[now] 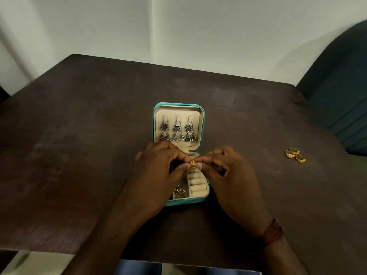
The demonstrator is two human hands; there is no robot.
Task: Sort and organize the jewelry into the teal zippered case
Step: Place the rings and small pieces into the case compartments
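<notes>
The teal zippered case (156, 108) lies open in the middle of the dark table. Its raised lid holds three silver dangling earrings with blue stones (177, 130). The lower half has cream ring rolls (197, 183) on the right and a small compartment with silver pieces (179, 191) on the left. Both hands hover over the lower half. My left hand (158, 171) and my right hand (228, 171) pinch one gold ring (193, 164) between their fingertips, just above the ring rolls. Three more gold rings (295, 154) lie on the table far to the right.
The dark brown table (79, 135) ends at a pale wall behind. A dark green chair back (337, 92) stands at the right edge. A reddish band (272, 233) circles my right wrist.
</notes>
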